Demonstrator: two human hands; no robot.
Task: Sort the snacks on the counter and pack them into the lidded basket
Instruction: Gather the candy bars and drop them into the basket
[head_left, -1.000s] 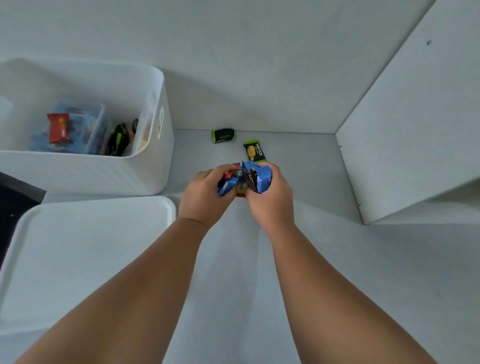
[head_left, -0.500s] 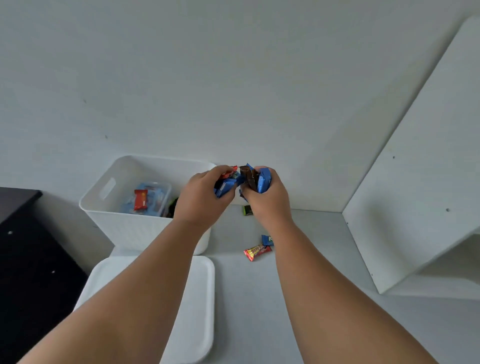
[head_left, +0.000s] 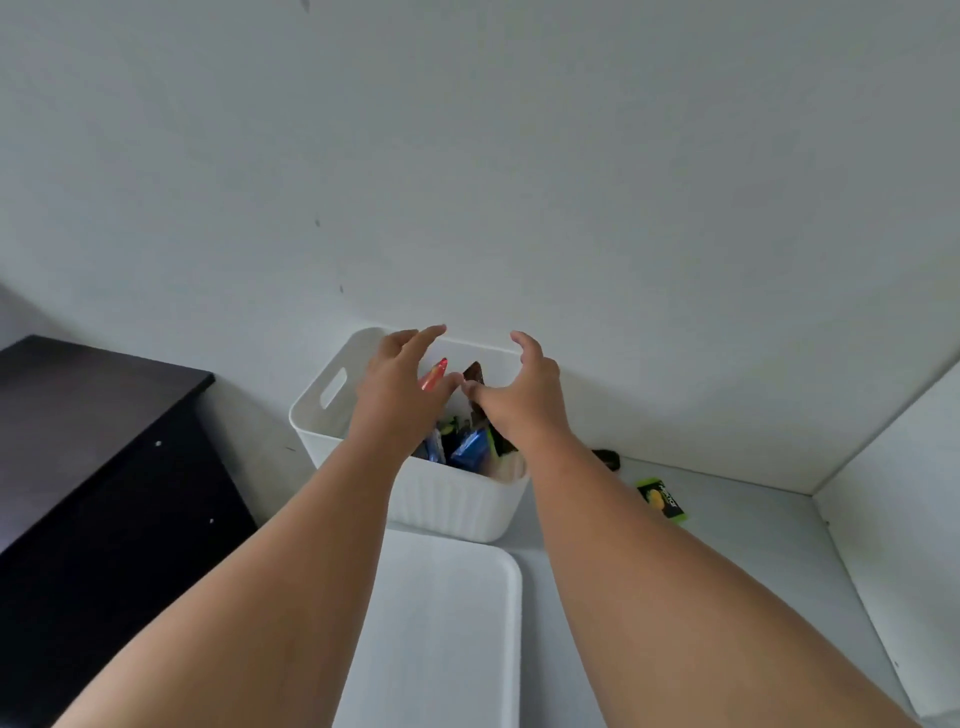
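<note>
Both my hands hover over the white basket (head_left: 441, 501) by the wall. My left hand (head_left: 397, 389) and my right hand (head_left: 522, 392) have their fingers spread and hold nothing. Between them a red snack (head_left: 434, 375) and a dark brown snack (head_left: 474, 373) are falling into the basket. Blue and green packets (head_left: 467, 451) lie inside it. On the counter to the right rest a green snack packet (head_left: 662, 501) and a black one (head_left: 609, 459), partly hidden by my right forearm.
The basket's white lid (head_left: 441, 634) lies flat on the counter just in front of the basket. A black cabinet (head_left: 98, 467) stands to the left. A white side panel (head_left: 904, 499) closes the counter on the right.
My hands carried the handful of snacks left over the basket and opened, releasing them. The view has swung up and left.
</note>
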